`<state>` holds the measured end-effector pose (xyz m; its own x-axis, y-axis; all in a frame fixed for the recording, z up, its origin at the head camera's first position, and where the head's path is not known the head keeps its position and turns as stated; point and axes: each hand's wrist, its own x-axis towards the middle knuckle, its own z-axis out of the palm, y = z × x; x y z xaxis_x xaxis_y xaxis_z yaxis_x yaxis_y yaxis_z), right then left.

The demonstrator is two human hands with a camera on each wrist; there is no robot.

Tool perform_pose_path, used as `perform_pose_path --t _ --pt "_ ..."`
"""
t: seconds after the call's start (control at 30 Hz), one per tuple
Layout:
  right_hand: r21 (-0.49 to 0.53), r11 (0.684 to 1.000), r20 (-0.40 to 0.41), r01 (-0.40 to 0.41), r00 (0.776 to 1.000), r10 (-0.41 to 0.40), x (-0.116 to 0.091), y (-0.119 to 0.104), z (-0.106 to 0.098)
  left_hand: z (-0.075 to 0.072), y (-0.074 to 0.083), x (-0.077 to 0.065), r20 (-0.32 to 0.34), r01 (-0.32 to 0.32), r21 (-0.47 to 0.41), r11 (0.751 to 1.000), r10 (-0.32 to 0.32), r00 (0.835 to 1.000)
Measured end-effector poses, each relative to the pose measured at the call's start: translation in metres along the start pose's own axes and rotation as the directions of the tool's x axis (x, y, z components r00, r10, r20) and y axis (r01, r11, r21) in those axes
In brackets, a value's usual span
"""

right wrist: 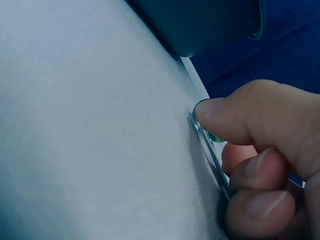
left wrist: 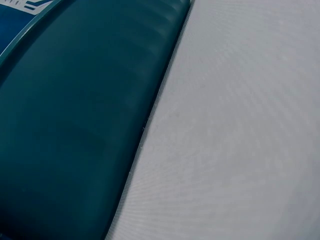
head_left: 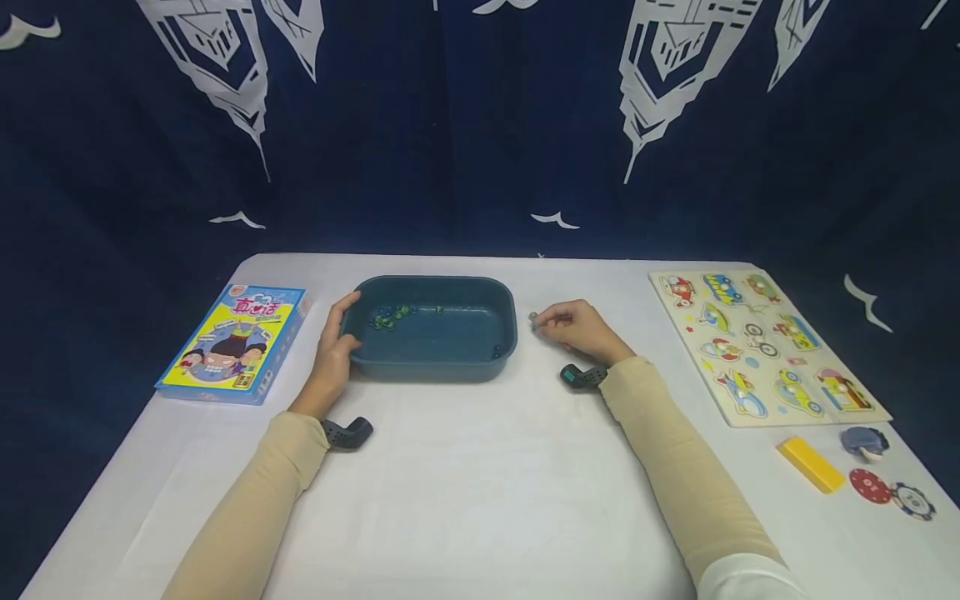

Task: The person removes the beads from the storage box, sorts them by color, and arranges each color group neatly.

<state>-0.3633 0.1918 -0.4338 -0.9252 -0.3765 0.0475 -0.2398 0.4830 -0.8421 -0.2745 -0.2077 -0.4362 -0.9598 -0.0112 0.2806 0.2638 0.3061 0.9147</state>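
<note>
Beige sleeves (head_left: pixel 251 500) lead to left fingers (head_left: pixel 337 312) gripping a tray (head_left: pixel 431 370), right fingers (head_left: pixel 557 316) (nearly together) pinching a clear piece (head_left: pixel 533 317).

Upright teal tub (head_left: pixel 465 333) with green and blue beads (head_left: pixel 387 317) mostly clustered left inside; just beside it, pinched glassy piece (head_left: pixel 533 317)

The right hand (right wrist: pixel 280 140) showed at the right, its thumb (right wrist: pixel 235 112) pressed to the rounded end of a clear, glassy piece (right wrist: pixel 206 142). On the near side of the thumb, 3 fingertips (right wrist: pixel 260 207) curled in, 2 with nails showing. Green tinted one spot beside the thumb, though the piece's full shape was hard to make out. White cloth (right wrist: pixel 100 125) spread across the left. Farther off stood a dark teal bin (right wrist: pixel 205 25), and a blue curtain (right wrist: pixel 290 45) hung at far right.
</note>
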Motion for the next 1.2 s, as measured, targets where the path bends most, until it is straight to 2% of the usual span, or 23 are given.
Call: perform_pose_path --t 0.13,0.37,0.47,0.57,0.7,0.8,1.0,1.1,1.2 --pt "0.014 1.0 0.01 -0.006 1.0 0.006 0.001 -0.001 0.001 -0.002 0.0 0.0 0.003 0.006 -0.013 1.0 -0.006 1.0" --pt "0.142 0.989 0.022 -0.028 0.999 0.025 0.0 -0.012 -0.004 -0.001 -0.004 -0.002 -0.009 0.006 -0.008 1.0 -0.006 1.0" --pt "0.151 0.988 0.017 0.005 1.0 -0.008 -0.001 -0.03 -0.006 0.0 -0.005 -0.003 -0.002 -0.001 -0.002 1.0 0.001 1.0" --pt "0.148 0.986 0.024 0.074 0.997 -0.079 0.003 -0.052 -0.007 0.0 -0.005 -0.002 0.001 -0.007 0.009 1.0 0.007 1.0" --pt "0.158 0.976 0.077 0.153 0.983 -0.167 0.008 -0.084 -0.003 -0.001 -0.004 -0.001 -0.001 0.002 0.02 1.0 -0.002 1.0" --pt "0.141 0.975 0.136 0.17 0.972 -0.19 0.017 -0.103 0.003 -0.001 -0.004 0.0 0.0 0.008 0.018 1.0 -0.008 1.0" --pt "0.068 0.989 0.276 0.132 0.95 -0.146 0.044 -0.126 0.016 0.0 -0.002 0.001 -0.006 0.001 0.016 1.0 -0.001 1.0" --pt "0.034 0.996 0.318 0.083 0.944 -0.089 0.054 -0.132 0.025 0.0 -0.002 0.001 -0.006 -0.002 0.016 1.0 0.003 1.0" --pt "-0.052 0.998 0.342 0.045 0.939 -0.024 0.062 -0.135 0.035 0.001 -0.003 0.001 -0.01 -0.008 0.011 1.0 0.008 1.0"
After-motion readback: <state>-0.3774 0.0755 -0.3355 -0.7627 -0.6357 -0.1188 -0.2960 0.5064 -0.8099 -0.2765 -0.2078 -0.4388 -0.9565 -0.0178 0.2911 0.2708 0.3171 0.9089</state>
